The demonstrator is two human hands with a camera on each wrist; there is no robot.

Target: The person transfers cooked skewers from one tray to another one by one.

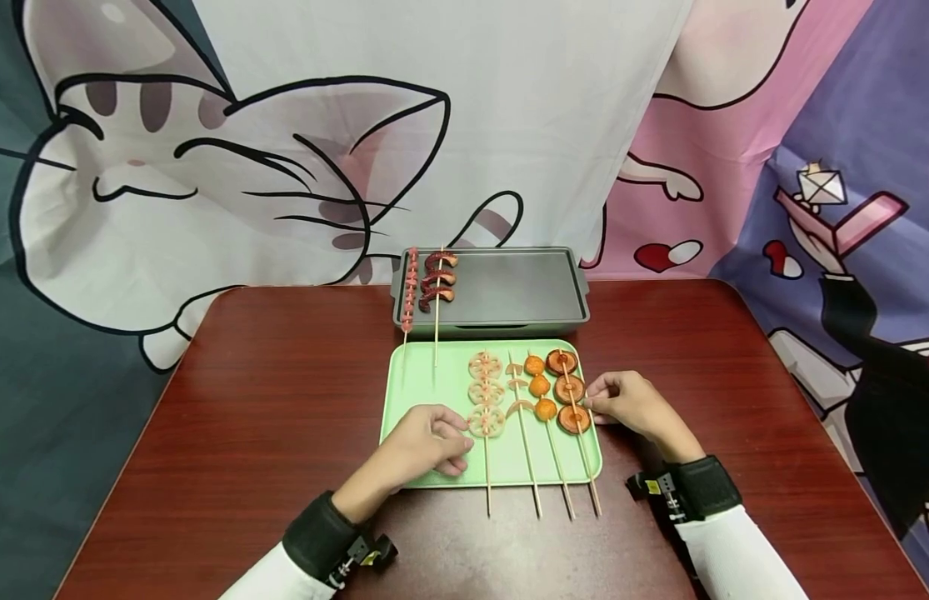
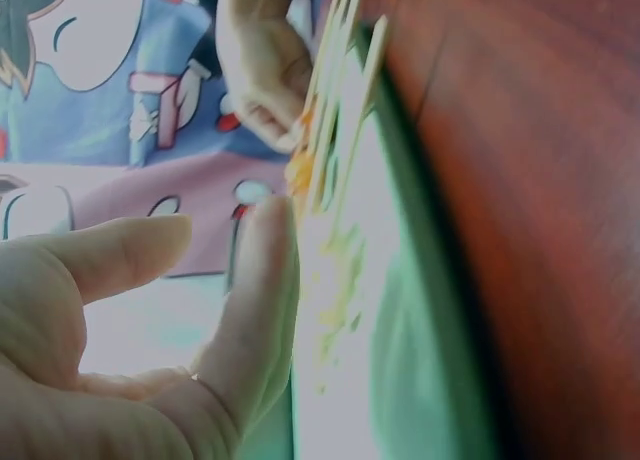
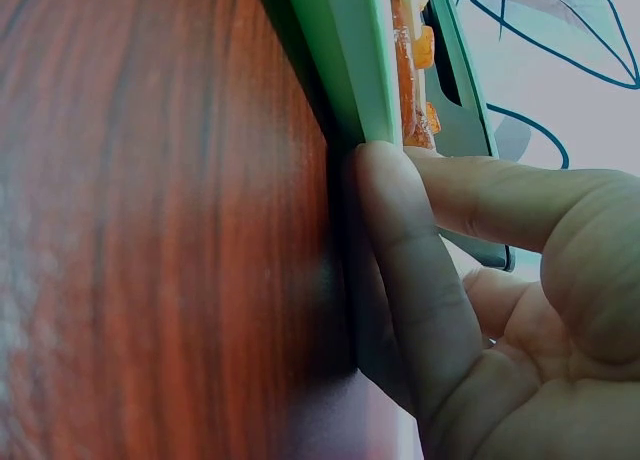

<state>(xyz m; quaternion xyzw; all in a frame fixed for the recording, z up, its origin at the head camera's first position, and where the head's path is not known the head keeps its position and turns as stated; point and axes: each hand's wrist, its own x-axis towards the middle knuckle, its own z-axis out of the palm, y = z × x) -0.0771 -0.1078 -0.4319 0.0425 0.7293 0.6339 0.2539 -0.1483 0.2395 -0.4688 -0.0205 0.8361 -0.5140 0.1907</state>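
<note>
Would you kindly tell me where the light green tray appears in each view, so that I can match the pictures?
Head: the light green tray lies below centre, under the skewers.
Left wrist: the tray runs steeply down right of centre to the bottom edge.
Right wrist: the tray is a narrow strip from the top, right of centre, down to the fingertips.
Shared landmark: the red-brown table, visible in all three.

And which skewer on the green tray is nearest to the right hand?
The skewer with three brown round slices, at the right edge of the tray beside the right hand; orange balls, pale crescents and lotus slices lie farther left.
</note>
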